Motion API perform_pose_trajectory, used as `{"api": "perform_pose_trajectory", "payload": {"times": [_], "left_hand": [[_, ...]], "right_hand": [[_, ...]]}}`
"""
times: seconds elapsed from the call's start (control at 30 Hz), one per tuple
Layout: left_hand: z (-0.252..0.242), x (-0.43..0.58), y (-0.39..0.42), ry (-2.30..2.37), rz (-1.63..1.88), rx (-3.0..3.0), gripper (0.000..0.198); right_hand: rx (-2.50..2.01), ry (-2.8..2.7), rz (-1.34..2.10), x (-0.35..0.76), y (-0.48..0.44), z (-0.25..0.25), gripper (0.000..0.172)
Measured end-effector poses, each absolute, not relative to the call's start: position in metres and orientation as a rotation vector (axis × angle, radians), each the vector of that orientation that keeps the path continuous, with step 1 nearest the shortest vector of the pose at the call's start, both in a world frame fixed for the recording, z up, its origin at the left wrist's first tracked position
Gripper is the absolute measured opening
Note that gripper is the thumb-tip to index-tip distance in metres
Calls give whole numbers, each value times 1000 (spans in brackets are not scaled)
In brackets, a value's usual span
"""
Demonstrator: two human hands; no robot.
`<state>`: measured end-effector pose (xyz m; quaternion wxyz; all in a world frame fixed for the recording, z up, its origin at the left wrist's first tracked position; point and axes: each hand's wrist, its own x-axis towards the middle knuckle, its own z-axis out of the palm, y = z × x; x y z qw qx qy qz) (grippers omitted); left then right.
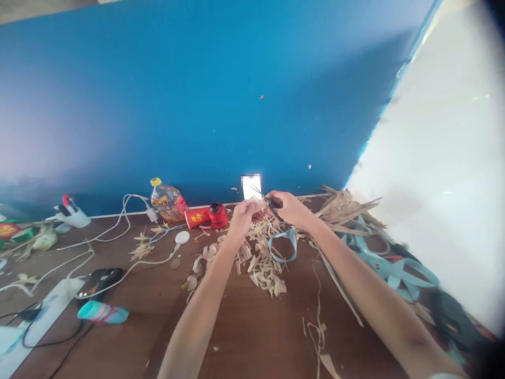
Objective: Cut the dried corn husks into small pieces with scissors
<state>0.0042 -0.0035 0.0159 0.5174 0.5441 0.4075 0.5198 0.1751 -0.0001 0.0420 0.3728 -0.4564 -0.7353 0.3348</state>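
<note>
My right hand [290, 208] grips a small pair of dark scissors [270, 202], blades pointing up and left. My left hand [243, 213] pinches a thin pale strip of dried leaf [256, 202] right at the blades. Both hands are held above a heap of pale leaf shavings and scraps [260, 263] on the brown wooden table [252, 326]. A loop of light blue ribbon [283, 245] lies just below my right hand.
A red paper cup [197, 217] lies on its side next to a red tape roll [218, 215] and an oil bottle [168, 201]. A glue gun [71, 211], white cables, power strip [43, 313], teal tube [102, 312] sit left. Dried leaves and blue ribbon [390, 268] pile up right.
</note>
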Motion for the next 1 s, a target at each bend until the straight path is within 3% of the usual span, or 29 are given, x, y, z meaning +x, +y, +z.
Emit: {"api": "perform_pose_trajectory", "payload": {"times": [0.27,0.4,0.63,1.0], "left_hand": [[21,3,-3,1058,1196,1298,17],[24,1,-4,1066,1195,1329,21],[19,1,-3,1052,1282,1288,22],[15,18,-10,1013,1297,1337,32]], "right_hand": [[-1120,-1880,894,177,-3,47,32],[-1174,-1832,941,176,-2,44,37],[-1210,-1807,681,173,-1,42,37],[-1185,-1655,817,168,-2,45,41]]}}
